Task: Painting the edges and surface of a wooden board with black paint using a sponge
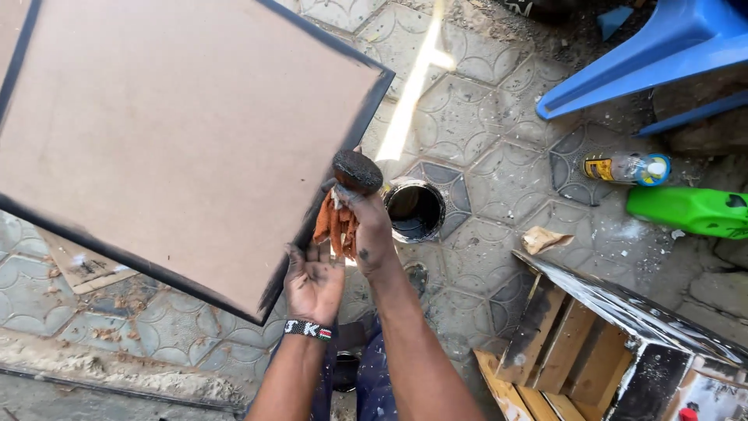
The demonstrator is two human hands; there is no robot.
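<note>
Holding up a large square brown hardboard panel with a thin black frame (171, 132), the person has the left hand (312, 282) pressed open-palmed against its lower right edge, fingers spread wide and smudged with black, so the panel leans tilted above the patterned grey paving floor (483, 117). A beaded bracelet in black, white, red and green (307, 329) sits on that wrist. Just beside it, the right hand (368, 234) is closed tight around a bundle of orange-brown rag (335, 226), with a round black-soaked sponge pad (357, 171) poking out above the fingers and touching the frame's black border near the right corner. Directly past the hands, on the ground, stands an open round tin of black liquid (414, 210). Further right lie a clear plastic bottle with a blue cap (627, 168) on its side and a bright green plastic container (689, 210), with blue plastic chair legs (647, 54) above them. At lower right sits a slatted wooden crate with a black-stained rim (608, 343), a crumpled scrap of brown paper (543, 238) near it
</note>
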